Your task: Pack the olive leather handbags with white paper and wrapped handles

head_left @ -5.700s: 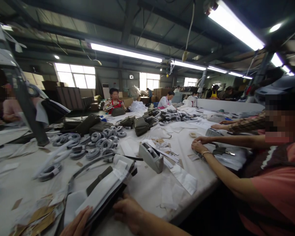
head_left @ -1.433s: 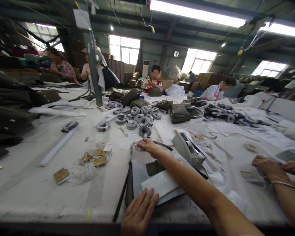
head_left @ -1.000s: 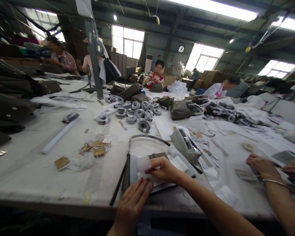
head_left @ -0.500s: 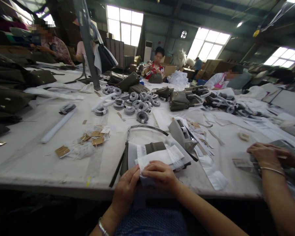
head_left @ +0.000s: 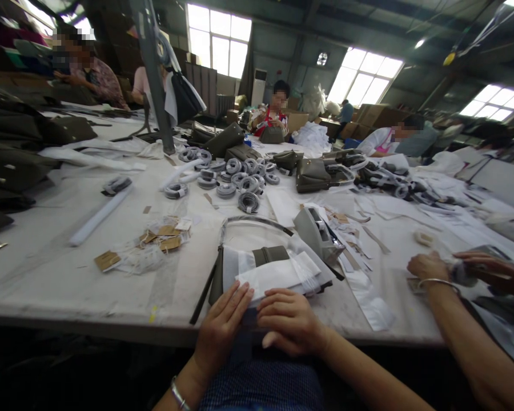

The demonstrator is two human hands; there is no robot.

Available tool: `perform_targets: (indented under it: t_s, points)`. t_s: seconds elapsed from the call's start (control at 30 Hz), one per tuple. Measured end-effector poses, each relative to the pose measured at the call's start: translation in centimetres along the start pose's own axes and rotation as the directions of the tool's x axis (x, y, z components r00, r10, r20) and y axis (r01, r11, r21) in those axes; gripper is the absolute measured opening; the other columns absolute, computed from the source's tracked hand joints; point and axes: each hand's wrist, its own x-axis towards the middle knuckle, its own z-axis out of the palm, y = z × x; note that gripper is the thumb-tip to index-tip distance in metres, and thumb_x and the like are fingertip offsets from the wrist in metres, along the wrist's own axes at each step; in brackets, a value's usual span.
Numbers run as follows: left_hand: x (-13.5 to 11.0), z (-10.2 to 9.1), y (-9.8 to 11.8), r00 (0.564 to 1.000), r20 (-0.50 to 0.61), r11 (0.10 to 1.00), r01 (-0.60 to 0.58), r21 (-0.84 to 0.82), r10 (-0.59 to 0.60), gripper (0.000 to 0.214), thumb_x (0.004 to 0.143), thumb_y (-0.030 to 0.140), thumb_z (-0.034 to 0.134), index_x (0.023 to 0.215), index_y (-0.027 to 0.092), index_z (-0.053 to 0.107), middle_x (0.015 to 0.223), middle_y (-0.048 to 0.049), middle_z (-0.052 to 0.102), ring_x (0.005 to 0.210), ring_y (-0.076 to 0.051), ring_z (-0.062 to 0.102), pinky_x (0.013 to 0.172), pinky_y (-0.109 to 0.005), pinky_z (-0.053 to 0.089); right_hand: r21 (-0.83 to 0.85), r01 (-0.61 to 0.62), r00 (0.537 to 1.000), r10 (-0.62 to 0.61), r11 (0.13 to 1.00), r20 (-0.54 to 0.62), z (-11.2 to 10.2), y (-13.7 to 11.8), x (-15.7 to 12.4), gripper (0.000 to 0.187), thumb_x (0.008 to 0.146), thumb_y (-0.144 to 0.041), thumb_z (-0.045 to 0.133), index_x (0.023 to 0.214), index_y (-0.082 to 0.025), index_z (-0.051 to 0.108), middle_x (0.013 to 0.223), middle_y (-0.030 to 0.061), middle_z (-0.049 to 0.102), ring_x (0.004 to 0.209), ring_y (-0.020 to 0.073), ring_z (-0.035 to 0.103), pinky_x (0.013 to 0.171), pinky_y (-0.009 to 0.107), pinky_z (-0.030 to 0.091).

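Note:
A dark olive handbag (head_left: pixel 272 254) lies at the table's front edge, partly covered by white wrapping paper (head_left: pixel 274 276). Its handle (head_left: pixel 257 220), in clear wrap, arches away from me. My left hand (head_left: pixel 226 313) rests flat on the paper's left end, fingers stretched together. To its right, my right hand (head_left: pixel 288 319) touches the near edge of the paper with bent fingers, its thumb apart and nothing visible in its grasp. A grey tape dispenser (head_left: pixel 319 235) stands just beyond the bag's right side.
Several wrapped strap coils (head_left: pixel 248 202) lie further back. Brown tags (head_left: pixel 169 244) are heaped left, near a white roll (head_left: pixel 100 218). A co-worker's hands (head_left: pixel 430 268) work close on the right. A metal post (head_left: pixel 154 85) rises at back left, and more bags (head_left: pixel 312 174) lie behind.
My left hand has flattened onto the paper, and my right hand has drawn back slightly to the right with its thumb out. The co-worker's hand at right has moved left.

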Motion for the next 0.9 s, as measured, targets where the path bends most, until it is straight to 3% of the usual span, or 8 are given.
perform_targets:
  t_s: [0.1,0.17,0.27,0.4,0.57,0.67,0.8,0.9]
  points:
    - [-0.1,0.1,-0.1,1.000,0.023,1.000,-0.001,0.007,0.001,0.046,0.097,0.007,0.043,0.142,0.016,0.048,0.141,-0.0056,0.057,0.136,-0.020,0.047,0.112,-0.035,0.044,-0.107,-0.117,0.993,0.114,0.987,-0.041,-1.0,1.4,-0.1,0.033,0.098,-0.036,0.057,0.126,-0.022,0.062,0.115,0.0087,0.073,0.115,0.0221,0.065,0.108,0.043,0.046]
    - [-0.1,0.1,-0.1,0.999,0.036,1.000,0.005,0.018,-0.006,0.047,0.097,0.005,0.042,0.143,0.015,0.048,0.142,-0.0053,0.057,0.136,-0.019,0.047,0.112,-0.035,0.043,-0.208,-0.173,0.983,0.183,0.963,0.028,-1.1,2.5,-0.6,0.043,0.098,-0.034,0.056,0.139,-0.021,0.054,0.134,0.0116,0.063,0.129,0.0248,0.055,0.112,0.047,0.042]
    - [0.1,0.1,0.0,0.999,0.048,0.999,-0.003,0.045,0.001,0.047,0.098,0.005,0.039,0.142,0.014,0.048,0.143,-0.0055,0.056,0.136,-0.020,0.047,0.112,-0.035,0.043,-0.280,-0.204,0.968,0.236,0.938,0.087,-0.3,3.5,-1.5,0.045,0.101,-0.029,0.050,0.145,-0.019,0.048,0.143,0.0128,0.055,0.137,0.0266,0.047,0.113,0.051,0.041]
    - [0.5,-0.3,0.7,0.999,0.047,0.996,-0.024,0.087,0.019,0.044,0.100,0.009,0.036,0.140,0.015,0.051,0.144,-0.0050,0.054,0.140,-0.024,0.041,0.115,-0.041,0.039,-0.313,-0.263,0.957,0.288,0.913,0.036,1.3,3.5,-2.1,0.041,0.102,-0.025,0.046,0.142,-0.020,0.052,0.142,0.0109,0.057,0.136,0.0269,0.048,0.112,0.053,0.042]
    - [1.3,-0.7,2.1,1.000,0.024,0.990,0.003,0.142,-0.007,0.041,0.101,0.011,0.037,0.136,0.017,0.056,0.144,-0.0004,0.054,0.144,-0.029,0.033,0.124,-0.055,0.015,-0.299,-0.284,0.953,0.302,0.911,0.015,2.0,3.3,-2.0,0.040,0.101,-0.024,0.046,0.139,-0.019,0.055,0.141,0.0112,0.057,0.135,0.0283,0.049,0.112,0.053,0.043]
    - [1.8,-0.7,2.8,0.999,0.040,0.982,-0.007,0.188,-0.001,0.041,0.103,0.016,0.031,0.135,0.016,0.057,0.144,-0.0012,0.055,0.141,-0.028,0.038,0.124,-0.060,0.006,-0.256,-0.305,0.949,0.316,0.917,0.000,1.6,3.1,-2.0,0.038,0.100,-0.022,0.047,0.136,-0.017,0.058,0.139,0.0113,0.059,0.134,0.0282,0.051,0.112,0.053,0.042]
    - [1.9,-0.5,3.0,0.997,0.068,0.975,-0.045,0.219,0.031,0.045,0.105,0.019,0.023,0.135,0.015,0.056,0.142,-0.0030,0.057,0.135,-0.020,0.047,0.126,-0.050,0.008,-0.115,-0.376,0.926,0.378,0.919,-0.009,0.0,3.2,-0.4,0.026,0.099,-0.028,0.053,0.117,-0.020,0.070,0.121,0.0074,0.071,0.119,0.0229,0.062,0.107,0.041,0.048]
    - [1.5,-0.3,2.7,0.995,0.086,0.966,-0.078,0.248,0.059,0.047,0.104,0.014,0.021,0.136,0.013,0.056,0.144,-0.0037,0.055,0.133,-0.017,0.049,0.123,-0.036,0.021,-0.093,-0.411,0.911,0.412,0.907,0.000,-0.6,4.4,2.4,0.023,0.100,-0.028,0.053,0.110,-0.021,0.072,0.113,0.0056,0.074,0.110,0.0182,0.066,0.103,0.033,0.048]
